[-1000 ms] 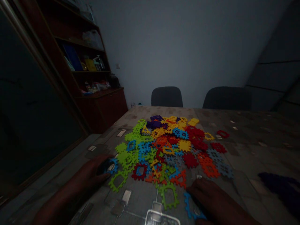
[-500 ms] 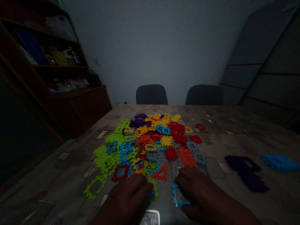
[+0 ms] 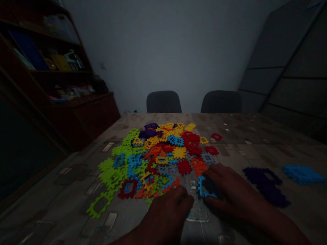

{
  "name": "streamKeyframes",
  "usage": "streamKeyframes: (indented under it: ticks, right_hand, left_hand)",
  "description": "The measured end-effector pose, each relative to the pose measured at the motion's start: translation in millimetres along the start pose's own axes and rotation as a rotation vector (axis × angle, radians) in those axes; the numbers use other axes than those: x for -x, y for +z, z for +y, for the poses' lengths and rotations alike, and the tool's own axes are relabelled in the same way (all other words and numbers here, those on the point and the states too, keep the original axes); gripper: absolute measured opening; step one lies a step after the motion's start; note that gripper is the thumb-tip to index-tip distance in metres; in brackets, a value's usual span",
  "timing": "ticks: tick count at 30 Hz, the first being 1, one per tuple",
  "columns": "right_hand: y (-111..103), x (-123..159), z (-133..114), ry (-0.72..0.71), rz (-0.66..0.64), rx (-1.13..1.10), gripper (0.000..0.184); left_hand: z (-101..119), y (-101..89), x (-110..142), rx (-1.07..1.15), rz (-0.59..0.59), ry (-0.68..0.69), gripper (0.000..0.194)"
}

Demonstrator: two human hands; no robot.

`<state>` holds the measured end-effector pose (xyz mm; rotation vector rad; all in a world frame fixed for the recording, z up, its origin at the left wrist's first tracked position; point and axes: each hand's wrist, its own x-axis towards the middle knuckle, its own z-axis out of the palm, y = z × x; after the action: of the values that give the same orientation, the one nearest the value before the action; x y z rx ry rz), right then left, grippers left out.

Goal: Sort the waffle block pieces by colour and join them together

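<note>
Blue frame [image 3: 200, 188]: It is a square piece with bumpy teeth and a big hole. It is on the near part of the table [image 3: 74, 194], closer to us than the pile of pieces [image 3: 158, 161].
Work on the frame: Moving it about by hand looks like the step right now. I think the next move calls for a good pinch on its thin rim, clear of the pile.
Right hand [image 3: 226, 185]: It is holding the blue frame, with fingers over the far side and the thumb by the near side.
Left hand [image 3: 171, 209]: Its fingers are curled, left of the blue frame and apart from it. A bit of blue peeks out by the fingertips. I can't tell if it grips anything.
Pile: Lots of bright pieces, reaching toward the far edge.
Green frame [image 3: 94, 211]: Out toward the left edge.
Purple pieces [image 3: 274, 195] and blue stack [image 3: 304, 175]: Over toward the right edge.
Chairs [image 3: 163, 102]: Two, behind the far edge.
</note>
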<state>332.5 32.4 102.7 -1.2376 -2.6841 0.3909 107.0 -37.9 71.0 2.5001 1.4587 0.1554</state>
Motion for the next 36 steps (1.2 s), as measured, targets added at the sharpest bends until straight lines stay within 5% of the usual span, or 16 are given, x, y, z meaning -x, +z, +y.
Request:
streamKeyframes:
  ticks: [3, 7, 11, 15, 20, 27, 31, 36]
  right_hand:
    - [-1, 0, 8, -0.01, 0.036, 0.017, 0.033]
    - [-3, 1, 12, -0.002, 0.053, 0.033, 0.023]
    - [-5, 1, 10, 0.0, 0.052, 0.042, 0.022]
    - [-9, 0, 9, -0.003, 0.049, 0.048, 0.022]
    - [-9, 2, 8, -0.014, 0.062, 0.049, 0.023]
    - [-10, 5, 4, -0.029, 0.064, 0.024, 0.029]
    - [-11, 5, 6, -0.013, 0.061, 0.03, 0.023]
    - [-11, 7, -1, -0.015, 0.01, -0.025, 0.036]
  left_hand:
    - [-3, 5.2, -3, 0.012, 0.126, 0.123, 0.051]
    - [-2, 45.4, 1, 0.038, 0.091, 0.236, 0.044]
    - [-6, 77.3, 7, 0.168, 0.105, 0.222, 0.032]
    - [-12, 88.7, 4, 0.309, 0.129, 0.099, 0.028]
    - [-23, 76.0, 1, 0.058, 0.224, 0.269, 0.046]
    - [-24, 58.6, -1, 0.002, 0.249, 0.32, 0.069]
    - [-21, 64.7, -8, -0.056, 0.195, 0.485, 0.046]
    - [-16, 47.0, -3, -0.029, 0.322, 0.37, 0.021]
